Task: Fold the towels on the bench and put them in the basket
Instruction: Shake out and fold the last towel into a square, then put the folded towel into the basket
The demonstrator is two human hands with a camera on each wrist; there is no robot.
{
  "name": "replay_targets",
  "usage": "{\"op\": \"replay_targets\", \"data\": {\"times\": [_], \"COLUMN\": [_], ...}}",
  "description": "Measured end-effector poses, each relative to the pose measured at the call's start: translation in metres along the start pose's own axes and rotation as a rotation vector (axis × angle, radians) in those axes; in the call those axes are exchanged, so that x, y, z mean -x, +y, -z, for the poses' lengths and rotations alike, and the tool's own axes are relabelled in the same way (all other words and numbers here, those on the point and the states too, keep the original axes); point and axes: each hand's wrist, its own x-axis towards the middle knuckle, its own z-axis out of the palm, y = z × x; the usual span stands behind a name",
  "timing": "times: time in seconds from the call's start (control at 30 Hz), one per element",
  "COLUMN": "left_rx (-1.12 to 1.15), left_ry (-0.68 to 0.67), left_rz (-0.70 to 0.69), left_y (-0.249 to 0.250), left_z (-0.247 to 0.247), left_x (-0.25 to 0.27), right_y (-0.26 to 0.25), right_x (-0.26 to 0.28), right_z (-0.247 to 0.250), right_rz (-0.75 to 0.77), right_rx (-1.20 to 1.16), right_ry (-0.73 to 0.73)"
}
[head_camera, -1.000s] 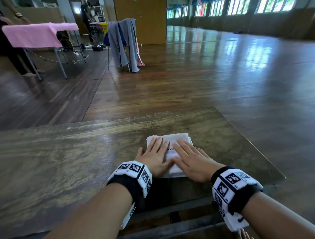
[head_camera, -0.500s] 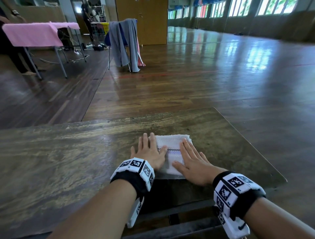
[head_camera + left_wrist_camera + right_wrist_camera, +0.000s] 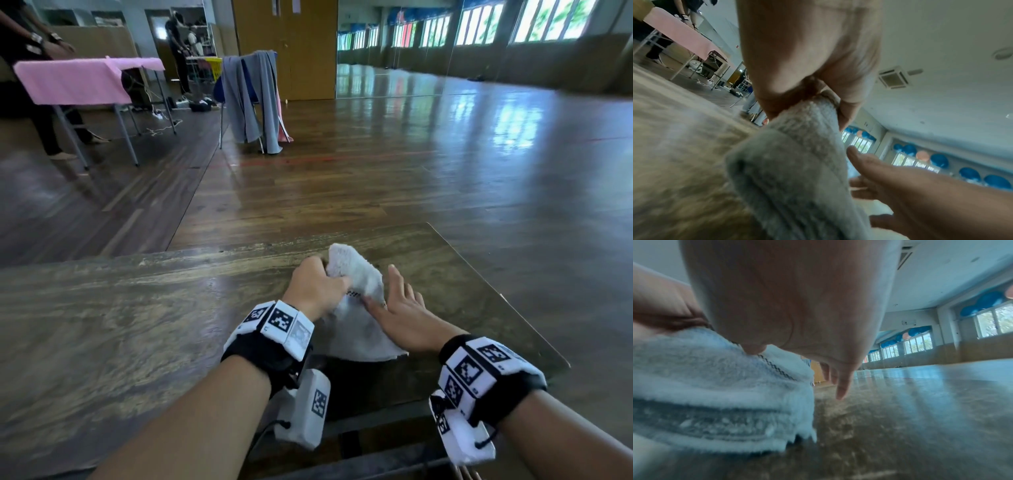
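Nearest to the camera are two forearms, each with a black wrist band point(image 3: 270, 346) that carries white blocks with square black marks. Just beyond them a white towel point(image 3: 356, 329) lies at the near edge of the wooden bench point(image 3: 137, 325), towards its right end. The left hand point(image 3: 313, 289) has its fingers curled around the far part of the towel and lifts it off the wood, so this part stands up and bends towards the right; in the left wrist view the thumb and fingers pinch the thick fold from both sides. The right hand point(image 3: 402, 310) is flat with straight fingers, its thumb side on the low part of the towel, which it presses down, and its other fingers reach out over the bare bench. In the right wrist view the near layers of the towel lie stacked on the wood, and a dark stitched line crosses the top layer. Beyond the bench the wooden floor point(image 3: 376, 178) shines. Far to the left stands a table with a pink cloth point(image 3: 78, 82), a person beside it, and near it a rack with grey cloths point(image 3: 251, 99).
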Motion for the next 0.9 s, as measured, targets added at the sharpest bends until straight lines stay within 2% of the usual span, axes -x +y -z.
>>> {"op": "replay_targets", "data": {"times": [0.13, 0.27, 0.37, 0.5, 0.6, 0.7, 0.8, 0.9], "left_rx": [0.272, 0.499, 0.646, 0.700, 0.741, 0.762, 0.812, 0.801], "left_ry": [-0.002, 0.083, 0.202, 0.463, 0.639, 0.790, 0.865, 0.908], "left_rz": [-0.098, -0.122, -0.158, -0.199, -0.144, 0.003, 0.153, 0.303], "left_y": [0.030, 0.054, 0.062, 0.041, -0.005, -0.066, -0.130, -0.196], "left_z": [0.029, 0.086, 0.145, 0.226, 0.270, 0.296, 0.303, 0.295], "left_x": [0.028, 0.065, 0.102, 0.168, 0.223, 0.271, 0.314, 0.353], "right_y": [-0.028, -0.092, -0.158, -0.261, -0.328, -0.368, -0.382, -0.379], "right_x": [0.019, 0.047, 0.065, 0.101, 0.129, 0.148, 0.158, 0.161], "right_z": [0.022, 0.045, 0.058, 0.050, 0.005, -0.068, -0.149, -0.225], "right_rz": [0.016, 0.195, 0.342, 0.549, 0.664, 0.706, 0.691, 0.581], "right_rx": [-0.270, -0.643, -0.688, -0.581, -0.391, -0.181, -0.066, 0.007], "right_ry": [0.005, 0.137, 0.213, 0.103, -0.065, -0.203, -0.344, -0.487]}}
